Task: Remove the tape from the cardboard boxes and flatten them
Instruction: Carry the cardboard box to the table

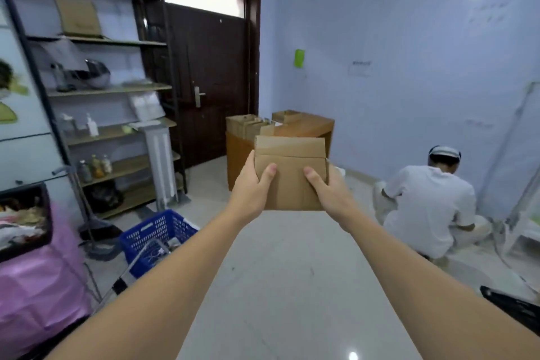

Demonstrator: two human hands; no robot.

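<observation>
Both arms are stretched forward and hold one flattened cardboard box point(290, 174) up in the air, above the pale tiled floor point(286, 286). The left hand point(252, 187) grips the left edge of the box, with its thumb pressed on the front face and the other fingers curled behind the cardboard, where they are hidden. The right hand point(328, 188) grips the right edge in the same way, thumb in front. The box stands nearly upright, and its top flap is folded along a crease. Further behind it, a wooden tabletop point(309, 126) near the dark door point(210, 79) carries more cardboard boxes point(251, 124), some standing on their edges. At the left side there is a metal shelf point(96, 90) with bottles and bowls, and a blue plastic basket point(157, 238) on the floor. At the right, a person in white clothes point(429, 207) crouches near the wall, turned away
</observation>
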